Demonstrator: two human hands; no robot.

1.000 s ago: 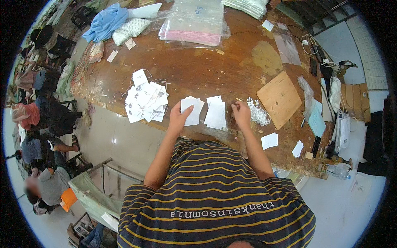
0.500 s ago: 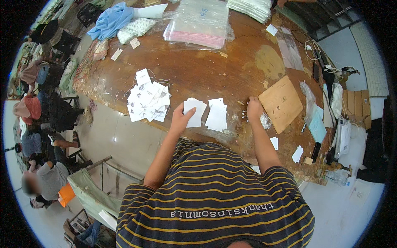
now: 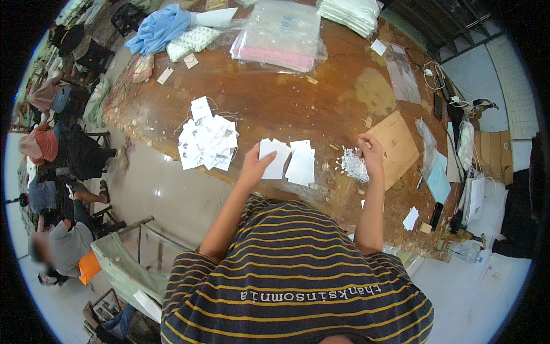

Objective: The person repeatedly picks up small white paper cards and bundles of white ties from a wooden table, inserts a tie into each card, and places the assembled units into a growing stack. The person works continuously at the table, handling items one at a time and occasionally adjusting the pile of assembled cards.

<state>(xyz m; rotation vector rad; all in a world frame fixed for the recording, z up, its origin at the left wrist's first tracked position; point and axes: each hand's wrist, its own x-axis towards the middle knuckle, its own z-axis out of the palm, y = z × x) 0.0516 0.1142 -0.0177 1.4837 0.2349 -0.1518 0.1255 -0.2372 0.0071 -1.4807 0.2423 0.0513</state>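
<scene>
My left hand point(image 3: 252, 167) is closed on a small stack of white cards point(image 3: 277, 163) at the table's near edge, thumb lying over the top one. Just right of it, a second fanned stack of white cards point(image 3: 301, 165) lies flat. A bundle of thin white tag strings point(image 3: 351, 165) rests farther right. My right hand point(image 3: 373, 153) is raised beside and over that bundle, its fingertips pinched together; what is between them is too small to make out. To the left lies a heap of white tags point(image 3: 207, 143), some with strings attached.
A brown cardboard sheet point(image 3: 396, 144) lies partly behind my right hand. Clear plastic bags point(image 3: 278, 34) and blue cloth point(image 3: 160, 28) sit at the table's far side. Cables point(image 3: 452, 100) and a blue card point(image 3: 440, 175) line the right edge. Other people sit off to the left.
My right hand has moved right and up from the string bundle, which now shows more fully. My left hand still holds its cards, nearly in the same place.
</scene>
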